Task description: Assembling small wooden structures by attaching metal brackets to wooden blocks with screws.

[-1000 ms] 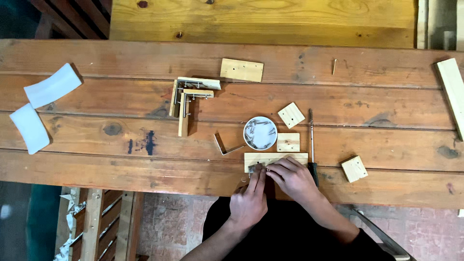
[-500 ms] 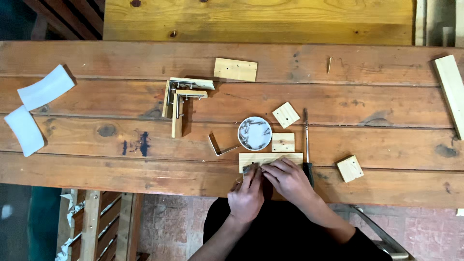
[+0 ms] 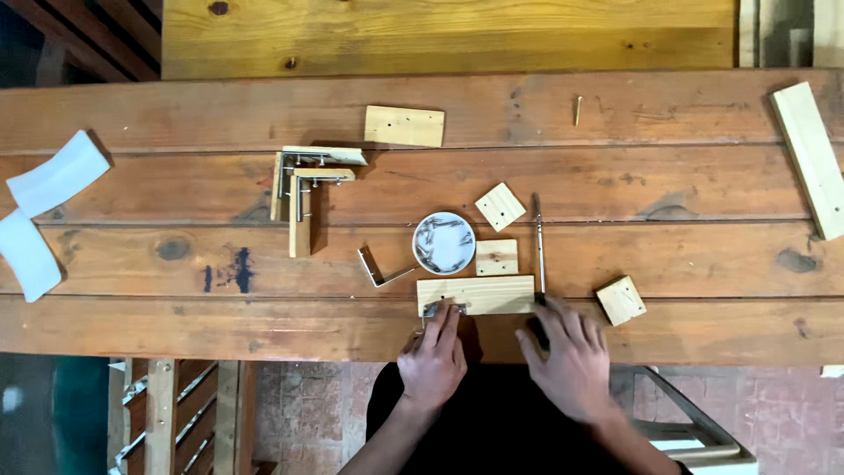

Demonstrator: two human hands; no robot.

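Note:
A short pale wooden plank [image 3: 485, 293] lies near the table's front edge. A small metal bracket [image 3: 437, 309] sits at its lower left corner, and my left hand [image 3: 433, 359] pins it there with its fingertips. My right hand [image 3: 570, 356] rests to the right of the plank with spread fingers, which touch the dark handle of a thin screwdriver [image 3: 538, 251]. The screwdriver lies pointing away from me beside the plank's right end. Behind the plank stands a round white dish [image 3: 444, 243] holding several screws.
Small square wood blocks [image 3: 499, 207] [image 3: 497, 257] [image 3: 621, 300] lie around the dish. A loose metal angle bracket [image 3: 380, 268] and two joined wooden corner pieces [image 3: 303, 189] sit to the left. A block [image 3: 404, 126], a long plank [image 3: 813, 158] and white strips [image 3: 57, 180] lie further out.
My right hand has left the plank and moved right to the screwdriver handle. My left hand stays at the bracket on the plank's left end.

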